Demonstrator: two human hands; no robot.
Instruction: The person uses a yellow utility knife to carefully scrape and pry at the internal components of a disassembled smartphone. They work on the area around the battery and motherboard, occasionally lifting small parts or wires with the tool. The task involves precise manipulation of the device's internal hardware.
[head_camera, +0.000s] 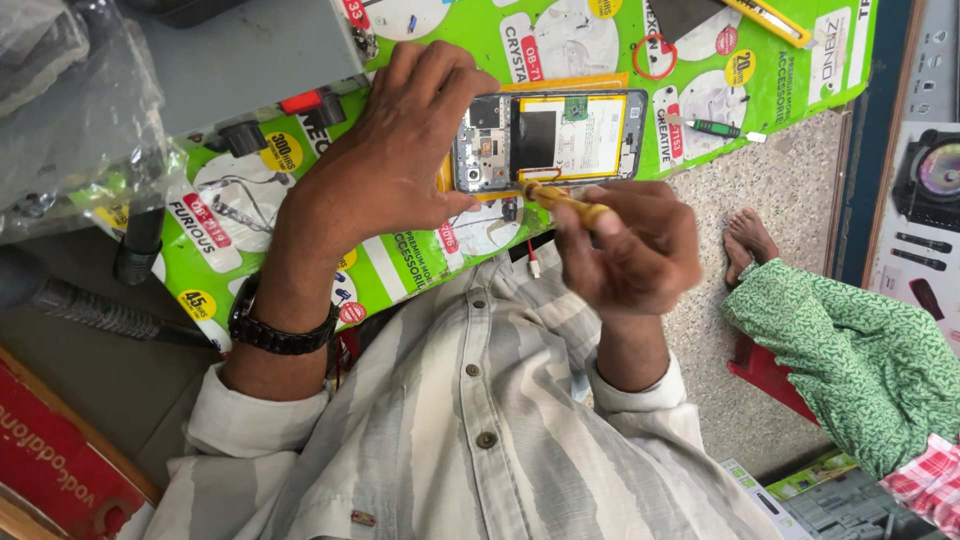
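Opened phone, back cover off, lying on the green printed sheet covering the tabletop, at the far middle of the view. Your left hand presses on its left end, fingers spread flat over the camera end and clamping it to the sheet. Your right hand is closed around a yellow-handled screwdriver, whose tip meets the phone's near edge.

To do this step well, keep the left hand's weight steady so the phone cannot slide, hold the driver square to the screw, and turn with the fingertips, not the wrist.

A second, green-handled screwdriver lies just right of the phone; a yellow utility knife sits at the far right.

The driver's tip and the screw beneath it are too small to make out. Your left palm hides the phone's left edge. A bystander's foot and green sleeve appear at right, cut off by the frame.
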